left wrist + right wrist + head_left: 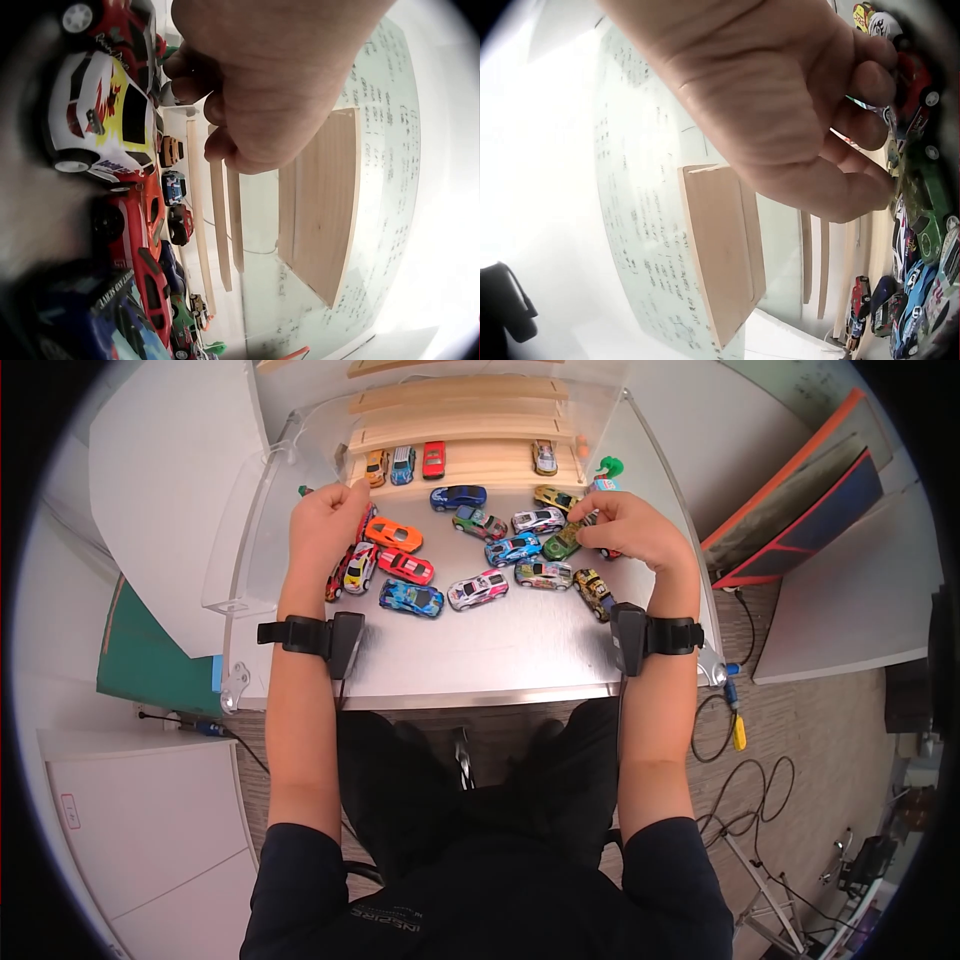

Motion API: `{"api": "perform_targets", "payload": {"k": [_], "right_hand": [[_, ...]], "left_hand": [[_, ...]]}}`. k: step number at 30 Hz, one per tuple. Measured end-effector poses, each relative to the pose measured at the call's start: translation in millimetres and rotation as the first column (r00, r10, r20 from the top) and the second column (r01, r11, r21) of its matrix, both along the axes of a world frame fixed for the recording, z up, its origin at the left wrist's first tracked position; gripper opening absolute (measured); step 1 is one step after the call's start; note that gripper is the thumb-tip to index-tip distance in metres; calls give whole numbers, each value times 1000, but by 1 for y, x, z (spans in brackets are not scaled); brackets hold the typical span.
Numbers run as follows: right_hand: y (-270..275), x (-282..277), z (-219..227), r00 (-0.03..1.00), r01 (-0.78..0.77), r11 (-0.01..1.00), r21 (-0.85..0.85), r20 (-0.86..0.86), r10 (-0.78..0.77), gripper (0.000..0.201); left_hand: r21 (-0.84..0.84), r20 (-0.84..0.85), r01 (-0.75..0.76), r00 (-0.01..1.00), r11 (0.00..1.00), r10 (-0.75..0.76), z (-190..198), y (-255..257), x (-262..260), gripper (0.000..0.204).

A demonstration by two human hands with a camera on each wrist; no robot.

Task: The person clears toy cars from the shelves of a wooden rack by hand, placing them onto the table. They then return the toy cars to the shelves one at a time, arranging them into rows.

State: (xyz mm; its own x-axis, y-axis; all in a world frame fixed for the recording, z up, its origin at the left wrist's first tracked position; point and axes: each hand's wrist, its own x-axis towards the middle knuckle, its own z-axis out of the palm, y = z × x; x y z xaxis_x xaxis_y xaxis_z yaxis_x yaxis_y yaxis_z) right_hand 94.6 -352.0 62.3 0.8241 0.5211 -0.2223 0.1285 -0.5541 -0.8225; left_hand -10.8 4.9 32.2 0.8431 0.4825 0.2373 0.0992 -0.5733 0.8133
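My left hand is raised at the left side of the metal table, its fingers loosely curled with nothing visible in them. Its thumb side is just in front of an orange-yellow toy car on the wooden rack. Below this hand are a white car with flame decals and a red car. My right hand reaches over the right side of the car group, thumb and fingers apart. Its thumb tip is right at a green toy car, and the other fingers hang close to a red car.
Several more toy cars lie across the table, among them a dark blue one and a pink-white one. The stepped wooden rack stands at the back, with a few cars on its lowest level. A clear plastic panel borders the left side.
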Motion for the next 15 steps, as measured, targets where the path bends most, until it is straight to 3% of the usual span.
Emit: {"api": "perform_targets", "payload": {"k": [5,10,15], "right_hand": [[-5,6,-9,998,-41,998,-48,45,44,38],[-1,0,-9,976,-31,982,-185,205,69,44],[2,-2,-6,974,-42,978,-202,208,85,47]], "left_hand": [[37,-14,-1,1000,999,1,3,-1,0,44],[45,-7,-3,1000,999,3,1,0,1,45],[33,-9,1,1000,999,-1,0,1,1,45]]}}
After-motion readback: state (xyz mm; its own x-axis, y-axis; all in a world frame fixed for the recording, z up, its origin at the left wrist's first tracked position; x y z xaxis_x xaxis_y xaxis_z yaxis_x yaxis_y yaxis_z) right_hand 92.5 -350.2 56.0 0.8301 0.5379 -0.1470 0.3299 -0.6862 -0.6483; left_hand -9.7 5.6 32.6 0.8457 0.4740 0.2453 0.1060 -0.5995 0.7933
